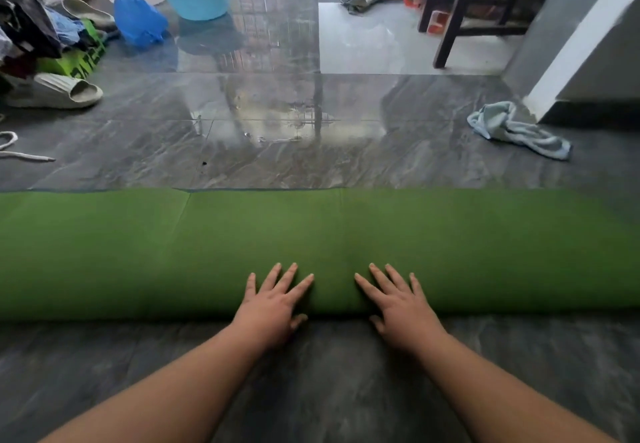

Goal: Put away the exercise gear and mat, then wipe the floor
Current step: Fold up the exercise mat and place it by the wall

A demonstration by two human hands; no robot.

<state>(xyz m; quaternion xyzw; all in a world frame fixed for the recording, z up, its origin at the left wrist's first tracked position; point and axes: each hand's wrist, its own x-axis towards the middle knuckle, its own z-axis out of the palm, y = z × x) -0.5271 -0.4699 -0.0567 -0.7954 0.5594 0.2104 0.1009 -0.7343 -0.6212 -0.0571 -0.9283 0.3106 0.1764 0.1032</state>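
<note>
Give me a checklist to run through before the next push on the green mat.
1. Both hands on the roll: left hand and right hand lie flat on the green mat, fingers spread. Ok.
2. Hands centred and level: side by side near the middle. Ok.
3. Roll even along its length: straight where visible, ends out of frame. Cannot tell.
4. Mat left to roll: a thin flat edge shows just beyond the roll. Nearly done, ok.
5. Floor ahead: wet-looking patch in the path. Not ok.
6. Cloth for wiping: lies on the floor ahead to the right. Ok.
</note>
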